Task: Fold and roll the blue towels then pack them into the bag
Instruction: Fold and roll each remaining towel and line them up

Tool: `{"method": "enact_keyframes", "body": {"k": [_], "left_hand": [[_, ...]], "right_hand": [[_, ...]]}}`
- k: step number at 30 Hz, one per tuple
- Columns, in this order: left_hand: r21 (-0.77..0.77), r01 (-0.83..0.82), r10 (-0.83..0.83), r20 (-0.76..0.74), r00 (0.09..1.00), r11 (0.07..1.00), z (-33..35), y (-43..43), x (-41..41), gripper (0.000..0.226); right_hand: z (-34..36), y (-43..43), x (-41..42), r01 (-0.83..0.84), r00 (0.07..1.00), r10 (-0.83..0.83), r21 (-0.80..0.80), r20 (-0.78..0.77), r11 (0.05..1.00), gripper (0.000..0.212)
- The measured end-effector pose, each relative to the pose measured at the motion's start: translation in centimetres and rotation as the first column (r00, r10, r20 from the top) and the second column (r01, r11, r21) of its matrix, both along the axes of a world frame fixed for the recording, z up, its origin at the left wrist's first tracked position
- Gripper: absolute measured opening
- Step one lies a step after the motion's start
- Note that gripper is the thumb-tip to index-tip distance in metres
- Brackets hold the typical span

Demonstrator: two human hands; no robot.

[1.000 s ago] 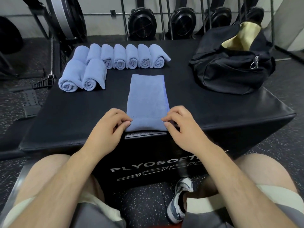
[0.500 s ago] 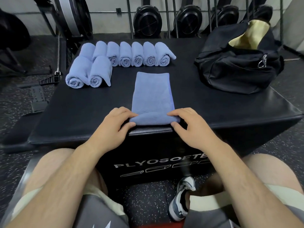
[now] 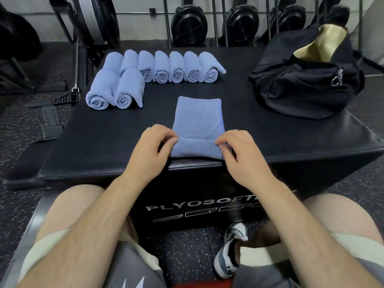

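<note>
A folded blue towel [image 3: 198,119] lies as a long strip on the black plyo box [image 3: 104,146], its near end turned over into a short flap by the front edge. My left hand [image 3: 152,145] pinches the flap's left corner. My right hand [image 3: 239,148] pinches its right corner. Several rolled blue towels [image 3: 166,67] lie in a row at the back left, with two more rolled towels [image 3: 113,90] in front of them. The black duffel bag [image 3: 307,80] sits open at the back right, its pale lining showing.
Black fans and rack uprights [image 3: 188,23] stand behind the box. A chain and metal gym parts [image 3: 68,96] lie on the speckled floor to the left. My knees and a grey shoe [image 3: 230,252] are below the box's front face.
The near end of the towel has been turned over further, so the flap is wider. Both hands have shifted from lying over the edge to pinching the flap's corners.
</note>
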State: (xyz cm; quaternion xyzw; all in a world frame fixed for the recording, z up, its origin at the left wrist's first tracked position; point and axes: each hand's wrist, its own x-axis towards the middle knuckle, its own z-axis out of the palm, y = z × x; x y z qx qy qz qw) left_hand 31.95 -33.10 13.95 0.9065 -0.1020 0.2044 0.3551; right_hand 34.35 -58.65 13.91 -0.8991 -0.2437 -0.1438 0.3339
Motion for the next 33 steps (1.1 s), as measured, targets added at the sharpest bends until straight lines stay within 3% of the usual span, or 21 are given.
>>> {"method": "enact_keyframes", "body": {"k": [2,6,10,13,17,20,22,24,26,29,31,33], "left_hand": [[0.032,0.033,-0.033,-0.019,0.999,0.999,-0.1,0.5,-0.1,0.004],[0.134,0.122,-0.098,-0.173,0.98,0.983,-0.2,1.8,-0.2,0.039],[0.093,0.118,-0.102,-0.168,0.981,0.989,0.2,1.5,-0.3,0.027],[-0.003,0.13,-0.125,-0.277,0.953,0.992,0.4,1.3,-0.9,0.016],[-0.057,0.114,-0.127,-0.366,0.922,0.992,0.1,0.9,-0.7,0.051],[-0.068,0.07,-0.087,-0.287,0.954,0.995,-0.2,0.3,-0.3,0.032],[-0.072,0.082,-0.089,-0.111,0.99,0.994,-0.2,-0.3,-0.3,0.009],[0.02,0.121,-0.122,0.047,0.991,0.992,0.0,-0.6,-0.1,0.012],[0.1,0.127,-0.136,0.082,0.987,0.987,0.0,-0.4,0.0,0.012],[0.159,0.146,-0.138,-0.059,0.989,0.976,-0.3,0.4,-0.2,0.038],[0.162,0.158,-0.137,-0.134,0.982,0.974,-0.4,0.6,-0.3,0.052],[0.157,0.147,-0.127,-0.126,0.984,0.977,-0.1,0.5,-0.3,0.048]], "right_hand": [[0.2,-0.4,0.0,-0.038,0.999,0.037,-0.035,-0.034,0.999,0.019],[0.3,-1.2,0.0,-0.076,0.987,0.057,-0.118,-0.151,0.99,0.043],[1.0,-1.0,0.0,-0.051,0.977,0.032,-0.083,-0.211,0.995,0.033],[2.0,-1.0,-0.5,0.005,0.938,-0.004,0.003,-0.347,1.0,0.018],[1.7,-0.4,-0.3,0.068,0.912,-0.06,0.007,-0.405,0.998,0.023],[1.1,0.3,0.2,0.093,0.948,-0.084,0.016,-0.308,0.996,0.015],[0.9,0.4,0.2,0.046,0.989,-0.04,0.044,-0.14,0.998,0.017],[0.7,0.1,0.2,-0.04,0.999,0.04,0.021,0.024,0.999,0.016],[0.6,-0.3,0.2,-0.093,0.995,0.092,-0.012,-0.024,0.996,0.014],[0.6,-1.0,0.4,-0.11,0.972,0.08,-0.121,-0.223,0.987,0.043],[0.7,-1.1,0.4,-0.13,0.97,0.089,-0.171,-0.227,0.977,0.053],[1.1,-0.9,0.4,-0.123,0.971,0.093,-0.131,-0.218,0.984,0.047]]}}
